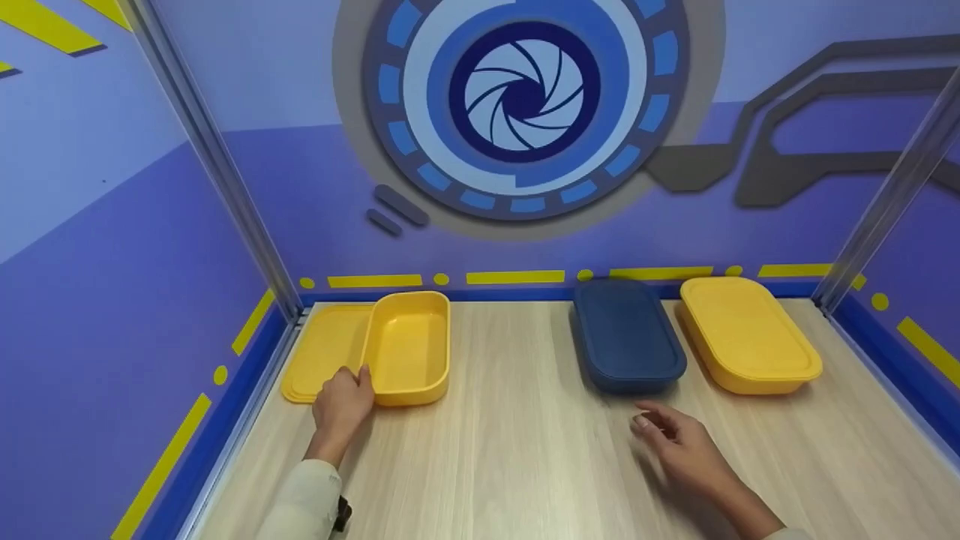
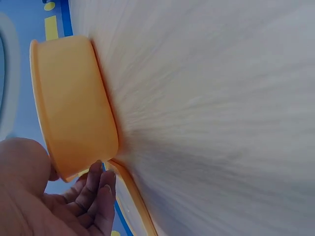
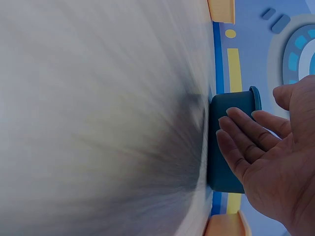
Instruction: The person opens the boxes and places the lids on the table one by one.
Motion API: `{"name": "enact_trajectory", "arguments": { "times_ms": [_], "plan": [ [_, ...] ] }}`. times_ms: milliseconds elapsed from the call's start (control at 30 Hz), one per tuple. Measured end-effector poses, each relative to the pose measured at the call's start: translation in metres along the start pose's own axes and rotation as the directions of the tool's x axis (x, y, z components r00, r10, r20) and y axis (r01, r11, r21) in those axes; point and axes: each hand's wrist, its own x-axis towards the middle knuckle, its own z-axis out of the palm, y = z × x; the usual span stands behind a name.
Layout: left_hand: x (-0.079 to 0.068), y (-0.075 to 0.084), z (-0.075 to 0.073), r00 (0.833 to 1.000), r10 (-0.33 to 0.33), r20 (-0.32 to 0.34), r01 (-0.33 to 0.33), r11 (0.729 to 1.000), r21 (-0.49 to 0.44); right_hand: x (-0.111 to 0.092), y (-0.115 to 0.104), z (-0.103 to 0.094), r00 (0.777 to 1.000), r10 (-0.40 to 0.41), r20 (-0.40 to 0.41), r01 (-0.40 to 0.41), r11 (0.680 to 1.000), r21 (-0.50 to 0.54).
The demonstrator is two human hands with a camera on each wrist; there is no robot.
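An open yellow box [image 1: 409,345] stands at the left, its left side overlapping a flat yellow lid [image 1: 328,349]. My left hand [image 1: 343,399] grips the box at its near left corner. The left wrist view shows the thumb at the rim of the yellow box [image 2: 74,103] and the fingers along its outer wall. My right hand [image 1: 679,442] hovers just in front of a lidded dark blue box [image 1: 630,334], holding nothing. In the right wrist view its fingers [image 3: 248,130] are spread and relaxed, partly covering the blue box [image 3: 226,172].
A second yellow box [image 1: 750,330] with its lid on stands right of the blue one. Behind them rises a printed blue back wall [image 1: 510,259], with side panels left and right. Wooden tabletop [image 1: 510,420] lies between the left and right boxes.
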Motion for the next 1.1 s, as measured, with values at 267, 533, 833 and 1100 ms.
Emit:
{"name": "enact_trajectory", "arguments": {
  "times_ms": [267, 533, 833, 1100],
  "plan": [
    [-0.013, -0.004, -0.009, 0.999, 0.011, -0.041, -0.013, 0.999, -0.051, 0.001, 0.001, 0.0, 1.0, -0.022, -0.01, 0.022, 1.0, 0.001],
    [-0.034, 0.012, -0.016, 0.995, 0.074, -0.065, -0.077, 0.996, -0.051, 0.003, 0.003, -0.007, 0.995, -0.047, -0.088, 0.046, 0.999, -0.018],
    [-0.061, 0.05, -0.005, 0.927, 0.374, 0.008, -0.371, 0.922, -0.112, 0.01, 0.006, -0.008, 0.981, -0.067, -0.183, 0.06, 0.997, -0.041],
    [-0.083, 0.074, 0.016, 0.816, 0.557, 0.154, -0.529, 0.827, -0.192, 0.011, 0.01, -0.007, 0.979, -0.065, -0.194, 0.058, 0.997, -0.041]
  ]
}}
